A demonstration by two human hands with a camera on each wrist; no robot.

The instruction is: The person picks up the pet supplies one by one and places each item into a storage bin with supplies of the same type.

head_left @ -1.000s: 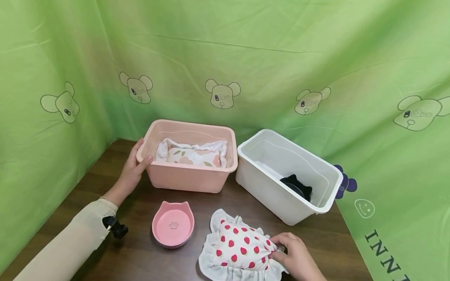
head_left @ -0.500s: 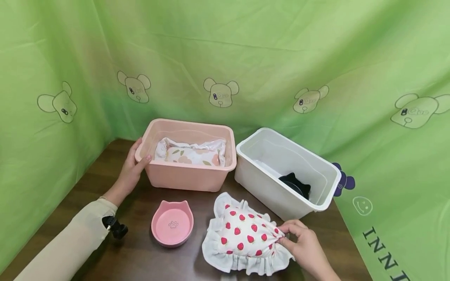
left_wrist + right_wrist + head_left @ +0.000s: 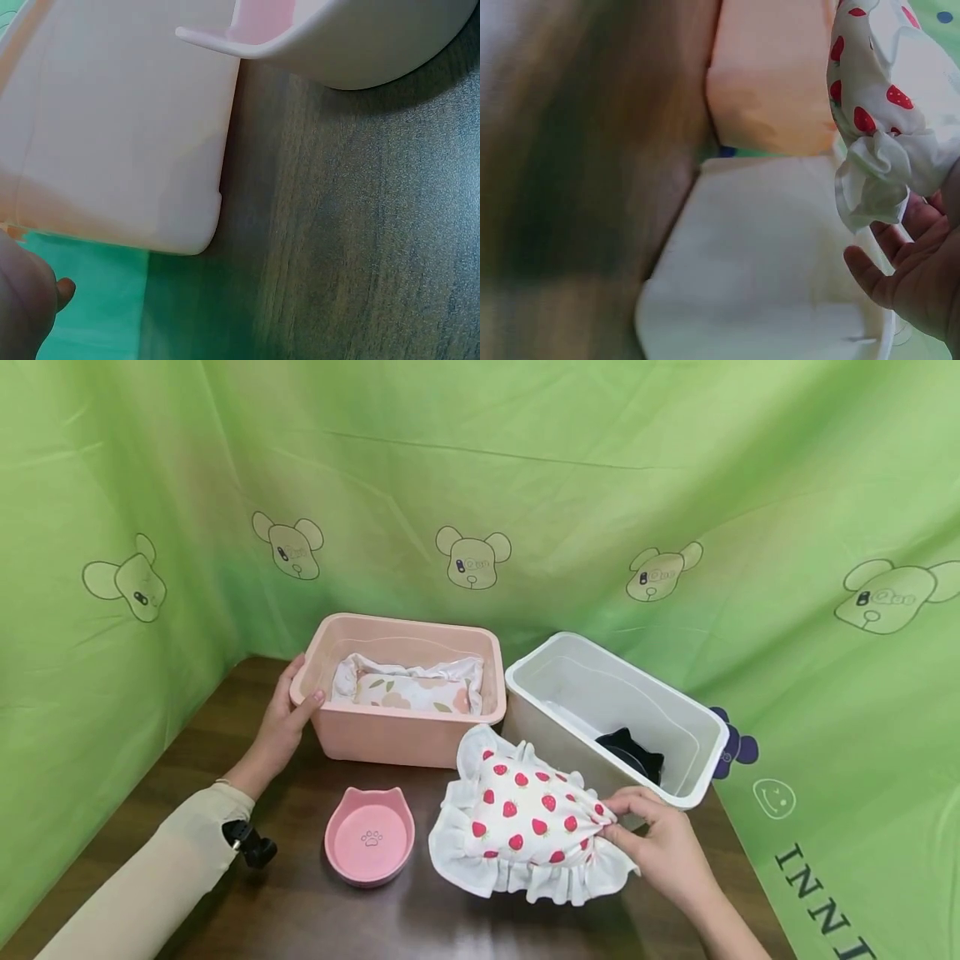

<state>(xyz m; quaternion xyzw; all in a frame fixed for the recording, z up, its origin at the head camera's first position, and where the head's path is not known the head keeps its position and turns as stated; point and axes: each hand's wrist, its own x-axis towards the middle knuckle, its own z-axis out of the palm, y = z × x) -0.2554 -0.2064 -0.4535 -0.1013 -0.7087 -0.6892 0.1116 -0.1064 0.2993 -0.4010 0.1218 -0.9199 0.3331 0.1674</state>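
My right hand [image 3: 660,843] pinches one corner of a small strawberry-print pillow [image 3: 525,814] with a white ruffled edge. The pillow hangs above the table and overlaps the front of both bins in the head view. In the right wrist view the ruffle [image 3: 877,184] bunches by the thumb and fingers. With my left hand [image 3: 285,710] I grip the left rim of a pink bin [image 3: 405,739], thumb over the front edge. Inside that bin lies a floral-print pillow [image 3: 412,693] with a white border. A pink cat-eared bowl [image 3: 370,839] with a paw print sits on the table in front.
To the right of the pink bin stands a white bin [image 3: 577,752], set at an angle. It contains a black cat-eared bowl [image 3: 632,753]. Green printed cloth [image 3: 480,468] hangs behind and at both sides of the brown wooden table [image 3: 300,910].
The right hand has lifted the strawberry pillow off the table and moved it up, slightly right, toward the bins. The left hand stays on the pink bin's rim.
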